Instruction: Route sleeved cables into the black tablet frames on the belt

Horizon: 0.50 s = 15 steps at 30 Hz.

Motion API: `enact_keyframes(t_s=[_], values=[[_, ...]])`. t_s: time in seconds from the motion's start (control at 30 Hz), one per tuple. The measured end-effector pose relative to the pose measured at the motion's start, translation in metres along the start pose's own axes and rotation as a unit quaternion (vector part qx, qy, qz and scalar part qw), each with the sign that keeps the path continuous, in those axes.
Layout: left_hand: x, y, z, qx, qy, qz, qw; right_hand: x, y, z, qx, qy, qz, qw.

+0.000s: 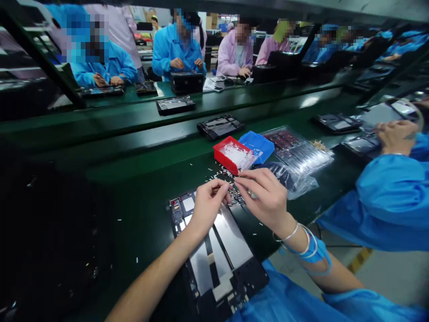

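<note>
The tablet panels (233, 235) look smooth and metallic, the red bin (224, 160) plastic

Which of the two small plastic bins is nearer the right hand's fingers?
The red bin, holding small white pieces: its near corner lies just beyond the right hand. The blue bin sits farther back and to the right.

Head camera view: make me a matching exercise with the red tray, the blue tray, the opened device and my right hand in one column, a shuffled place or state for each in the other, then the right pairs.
Column one
1. Red tray
2. Blue tray
3. Opened device
4. Right hand

Column two
A. Lying below the left hand
B. Bangles around its wrist
C. Heaped with small white pieces
D. Just beyond and right of the red tray

Pairs: 1-C, 2-D, 3-A, 4-B
</note>
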<state>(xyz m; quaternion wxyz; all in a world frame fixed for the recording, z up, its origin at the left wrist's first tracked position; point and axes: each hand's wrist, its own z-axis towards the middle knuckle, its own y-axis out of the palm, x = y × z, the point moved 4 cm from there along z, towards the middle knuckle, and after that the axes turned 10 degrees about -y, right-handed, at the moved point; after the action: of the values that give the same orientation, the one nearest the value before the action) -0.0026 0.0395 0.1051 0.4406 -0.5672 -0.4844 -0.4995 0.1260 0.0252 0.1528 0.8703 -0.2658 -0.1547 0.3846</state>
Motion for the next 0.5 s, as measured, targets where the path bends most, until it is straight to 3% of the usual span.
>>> enact_keyframes(t_s=[0.17,0.33,0.5], values=[[0.000,-0.005,0.003,0.044,0.006,-0.047,0.998,0.001,0.014,0.006,0.006,0.014,0.039,0.999],[0.003,-0.013,0.007,0.062,-0.004,-0.032,0.998,0.013,0.024,0.013,-0.050,0.036,0.082,0.995],[0.002,-0.022,0.013,0.056,-0.031,-0.025,0.998,0.017,0.035,0.022,-0.125,0.014,0.088,0.988]])
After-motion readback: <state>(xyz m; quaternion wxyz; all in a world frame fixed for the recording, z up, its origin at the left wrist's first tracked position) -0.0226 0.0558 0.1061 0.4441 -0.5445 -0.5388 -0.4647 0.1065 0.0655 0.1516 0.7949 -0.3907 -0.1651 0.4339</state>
